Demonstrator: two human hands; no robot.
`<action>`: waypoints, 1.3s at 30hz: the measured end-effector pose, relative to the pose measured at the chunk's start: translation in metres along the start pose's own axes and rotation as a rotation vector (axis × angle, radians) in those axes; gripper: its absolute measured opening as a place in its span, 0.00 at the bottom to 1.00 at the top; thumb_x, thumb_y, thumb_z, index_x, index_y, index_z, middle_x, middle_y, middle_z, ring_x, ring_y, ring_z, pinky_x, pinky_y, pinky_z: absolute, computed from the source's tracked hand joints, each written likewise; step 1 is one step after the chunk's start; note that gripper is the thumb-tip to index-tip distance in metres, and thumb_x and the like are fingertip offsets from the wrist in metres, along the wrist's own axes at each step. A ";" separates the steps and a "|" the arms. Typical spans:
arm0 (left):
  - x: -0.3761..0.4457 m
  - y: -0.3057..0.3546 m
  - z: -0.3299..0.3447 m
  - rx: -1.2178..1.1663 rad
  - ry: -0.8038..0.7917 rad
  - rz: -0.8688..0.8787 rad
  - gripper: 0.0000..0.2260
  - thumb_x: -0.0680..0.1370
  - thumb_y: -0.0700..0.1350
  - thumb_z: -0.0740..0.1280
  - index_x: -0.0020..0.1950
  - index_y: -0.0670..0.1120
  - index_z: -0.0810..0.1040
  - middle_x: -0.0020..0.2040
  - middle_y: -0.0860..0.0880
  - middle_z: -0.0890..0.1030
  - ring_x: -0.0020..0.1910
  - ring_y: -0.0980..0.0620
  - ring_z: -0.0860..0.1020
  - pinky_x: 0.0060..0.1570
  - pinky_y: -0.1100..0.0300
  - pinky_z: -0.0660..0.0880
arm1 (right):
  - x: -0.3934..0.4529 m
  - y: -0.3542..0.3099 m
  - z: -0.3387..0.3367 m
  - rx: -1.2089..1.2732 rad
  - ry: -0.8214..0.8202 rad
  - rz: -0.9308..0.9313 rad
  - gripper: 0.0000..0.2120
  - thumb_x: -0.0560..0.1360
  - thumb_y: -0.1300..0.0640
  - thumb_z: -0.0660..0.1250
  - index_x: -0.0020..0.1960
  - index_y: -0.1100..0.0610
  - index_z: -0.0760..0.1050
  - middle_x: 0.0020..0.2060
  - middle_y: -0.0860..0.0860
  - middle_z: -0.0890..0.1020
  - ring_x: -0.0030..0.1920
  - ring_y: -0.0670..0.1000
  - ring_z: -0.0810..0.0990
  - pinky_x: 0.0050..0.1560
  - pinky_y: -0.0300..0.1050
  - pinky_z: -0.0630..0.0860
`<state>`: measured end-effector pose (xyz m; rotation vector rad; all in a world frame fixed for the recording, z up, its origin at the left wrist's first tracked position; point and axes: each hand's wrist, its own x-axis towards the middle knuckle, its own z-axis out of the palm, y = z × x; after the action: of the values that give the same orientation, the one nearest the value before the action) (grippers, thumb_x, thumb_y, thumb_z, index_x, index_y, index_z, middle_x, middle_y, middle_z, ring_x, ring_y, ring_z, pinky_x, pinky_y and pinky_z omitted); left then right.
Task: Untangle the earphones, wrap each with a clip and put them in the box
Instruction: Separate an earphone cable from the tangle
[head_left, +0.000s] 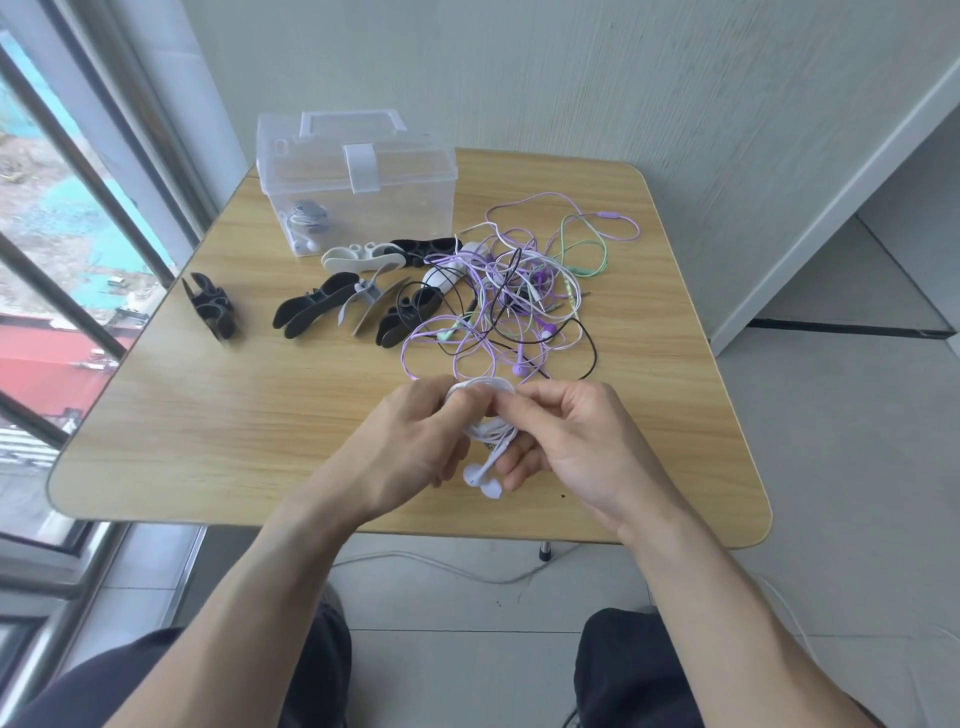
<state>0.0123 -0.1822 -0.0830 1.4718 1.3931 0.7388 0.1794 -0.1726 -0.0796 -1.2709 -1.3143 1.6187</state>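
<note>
Over the near edge of the table (208, 441), a person's left hand (410, 447) and right hand (576, 447) meet around a coiled white earphone (491, 431), fingers (519, 402) curled and pinching the bundle between them, apparently to keep the loops from springing apart while a clip goes on; its earbuds hang just below the fingertips. Beyond lie the tangled earphones (519, 291) and spare clips (332, 306), with the clear box (358, 192), one wrapped set inside, farthest back.
</note>
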 end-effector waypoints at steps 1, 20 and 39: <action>0.000 -0.001 0.001 -0.014 -0.002 0.004 0.17 0.84 0.50 0.58 0.40 0.43 0.75 0.26 0.49 0.74 0.28 0.50 0.72 0.32 0.55 0.71 | 0.000 0.000 0.000 -0.004 -0.001 -0.002 0.11 0.80 0.60 0.68 0.40 0.60 0.82 0.30 0.60 0.81 0.28 0.56 0.80 0.30 0.45 0.78; -0.003 -0.003 0.007 -0.007 -0.027 0.075 0.19 0.79 0.57 0.58 0.44 0.41 0.74 0.33 0.57 0.70 0.31 0.57 0.67 0.37 0.61 0.64 | -0.007 -0.001 -0.005 -0.118 -0.129 0.092 0.14 0.81 0.57 0.66 0.43 0.66 0.82 0.31 0.63 0.83 0.30 0.57 0.82 0.30 0.45 0.78; 0.005 -0.005 0.014 -0.541 0.082 0.088 0.13 0.78 0.58 0.64 0.50 0.49 0.79 0.40 0.49 0.80 0.38 0.50 0.76 0.41 0.54 0.70 | 0.002 -0.001 -0.004 0.027 -0.128 0.124 0.11 0.81 0.60 0.63 0.48 0.64 0.81 0.40 0.58 0.84 0.42 0.58 0.83 0.46 0.52 0.79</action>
<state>0.0235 -0.1813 -0.0939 1.0866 1.0754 1.1398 0.1828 -0.1689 -0.0795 -1.2726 -1.3075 1.8237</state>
